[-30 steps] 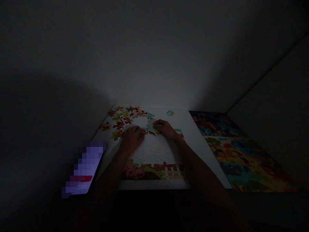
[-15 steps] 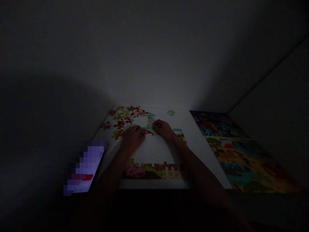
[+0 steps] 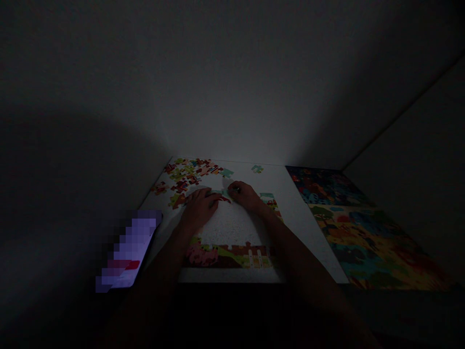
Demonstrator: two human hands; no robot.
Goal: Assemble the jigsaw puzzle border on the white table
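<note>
My right hand (image 3: 244, 195) is closed in a pinch at the edge of a pale teal puzzle piece (image 3: 225, 193). Left of it, my left hand (image 3: 199, 207) rests palm down with fingers stretched out, partly covering the top row of the puzzle. A red-and-teal joined piece (image 3: 222, 198) shows between the two hands. Nearer me lies the joined bottom strip (image 3: 232, 257), with a pink animal and a white fence. Part of the right side (image 3: 268, 198) is also joined, and my right forearm hides some of it.
Loose puzzle pieces (image 3: 185, 172) are heaped at the far left of the white board (image 3: 305, 232). Two stray teal pieces lie at the back, one at the right (image 3: 257, 168). A lit phone (image 3: 134, 247) is on the left, colourful picture sheets (image 3: 363, 232) on the right. The room is dim.
Both hands stay almost in place. The teal piece at my right fingertips sits slightly lower and closer against the red-and-teal row.
</note>
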